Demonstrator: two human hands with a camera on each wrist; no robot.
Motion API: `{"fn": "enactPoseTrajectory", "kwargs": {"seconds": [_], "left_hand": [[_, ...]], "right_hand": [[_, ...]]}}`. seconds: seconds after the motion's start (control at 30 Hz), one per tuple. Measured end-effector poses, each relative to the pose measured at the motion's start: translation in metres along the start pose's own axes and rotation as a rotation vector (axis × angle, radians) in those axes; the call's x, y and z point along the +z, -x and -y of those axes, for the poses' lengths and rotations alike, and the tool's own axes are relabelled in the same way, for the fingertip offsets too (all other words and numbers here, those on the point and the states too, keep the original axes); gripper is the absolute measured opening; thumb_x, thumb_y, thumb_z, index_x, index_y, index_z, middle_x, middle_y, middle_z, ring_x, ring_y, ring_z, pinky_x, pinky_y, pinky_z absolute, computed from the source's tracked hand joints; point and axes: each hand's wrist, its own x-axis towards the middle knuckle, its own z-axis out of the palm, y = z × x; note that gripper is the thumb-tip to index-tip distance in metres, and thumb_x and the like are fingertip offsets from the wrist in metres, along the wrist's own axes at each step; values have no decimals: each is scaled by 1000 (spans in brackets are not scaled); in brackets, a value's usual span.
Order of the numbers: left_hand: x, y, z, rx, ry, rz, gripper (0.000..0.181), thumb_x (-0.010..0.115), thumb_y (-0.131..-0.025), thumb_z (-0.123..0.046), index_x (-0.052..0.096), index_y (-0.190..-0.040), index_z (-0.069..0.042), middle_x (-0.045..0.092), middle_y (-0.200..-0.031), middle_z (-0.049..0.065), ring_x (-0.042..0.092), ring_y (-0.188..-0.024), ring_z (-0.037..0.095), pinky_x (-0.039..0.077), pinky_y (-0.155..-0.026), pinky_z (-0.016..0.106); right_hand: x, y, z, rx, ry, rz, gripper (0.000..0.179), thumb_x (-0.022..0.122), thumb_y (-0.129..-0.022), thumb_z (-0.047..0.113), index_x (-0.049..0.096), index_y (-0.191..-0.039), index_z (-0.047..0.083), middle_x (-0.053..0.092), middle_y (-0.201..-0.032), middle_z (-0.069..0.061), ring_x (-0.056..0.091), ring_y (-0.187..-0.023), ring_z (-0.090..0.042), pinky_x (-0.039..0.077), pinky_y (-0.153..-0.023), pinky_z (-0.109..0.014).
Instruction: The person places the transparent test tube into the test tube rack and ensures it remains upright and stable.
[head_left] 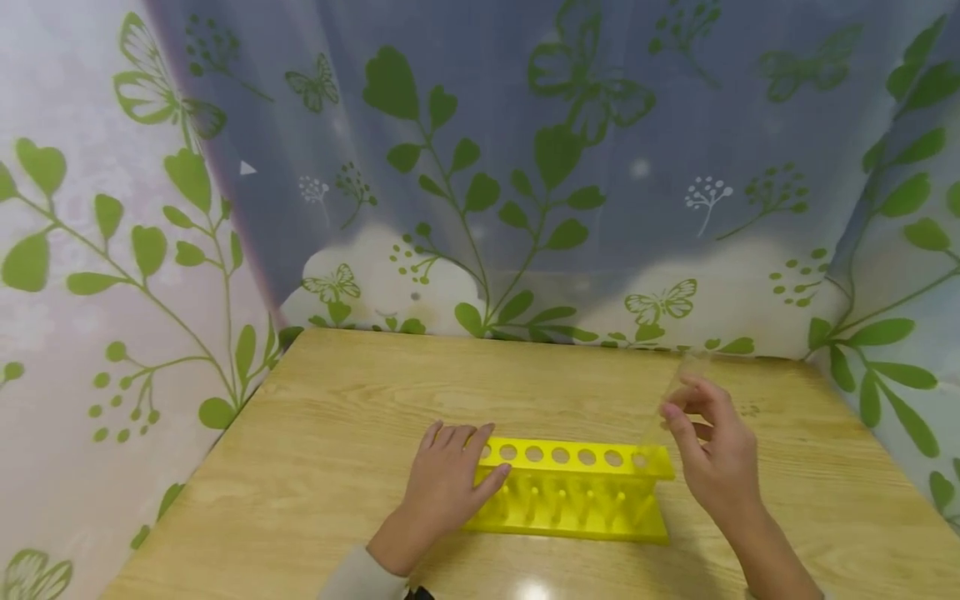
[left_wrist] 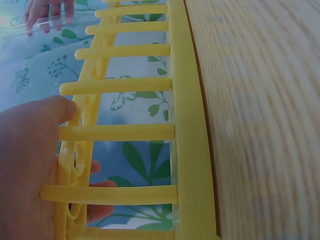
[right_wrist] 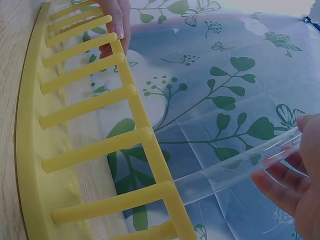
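Observation:
A yellow plastic test tube rack [head_left: 570, 527] stands upright on the table, with a row of round holes in its top and pegs below. My left hand [head_left: 444, 483] holds the rack's left end, thumb at the front edge and fingers over the top; the left wrist view shows the fingertips behind the top strip. Beyond the rack's right end, my right hand [head_left: 720, 454] pinches a clear test tube [right_wrist: 220, 177] between thumb and fingers. The tube leans, its lower end at the rightmost hole; how far in it sits I cannot tell.
The wood-grain table [head_left: 360, 392] reaches back to a blue and white curtain [head_left: 480, 192] printed with green leaves and butterflies. Similar fabric hangs along the left and right sides.

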Motion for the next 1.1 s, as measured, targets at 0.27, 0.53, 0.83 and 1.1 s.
{"fn": "enactPoseTrajectory", "kwargs": {"seconds": [0.27,0.53,0.83,1.1], "left_hand": [[-4,-3,1,8,-5,10,59,45,-97,-56,53,-138,-15,62,-122,4,56,-113,26,33,-108,53],[-1,-1,0,11,-13,-1,59,46,-97,-56,55,-136,-14,63,-122,4,57,-113,25,34,-108,53],[1,-1,1,17,-2,-24,58,46,-97,-56,55,-136,-14,63,-120,4,57,-112,25,35,-107,54],[0,0,0,15,-4,-21,59,45,-97,-57,55,-136,-14,62,-121,4,57,-113,25,34,-108,53]], "right_hand": [[-1,0,0,33,-8,-2,35,61,-94,2,53,-126,-9,61,-89,-5,58,-83,10,48,-70,-6],[1,1,1,40,12,-13,38,64,-85,-14,54,-122,-10,60,-87,-3,56,-81,13,48,-67,-5],[-2,0,3,78,26,29,33,63,-91,-4,54,-123,-7,60,-89,1,57,-81,12,50,-67,-7],[-2,0,3,82,29,17,38,65,-84,-14,56,-121,-7,59,-90,10,58,-81,13,49,-66,-7]]}}
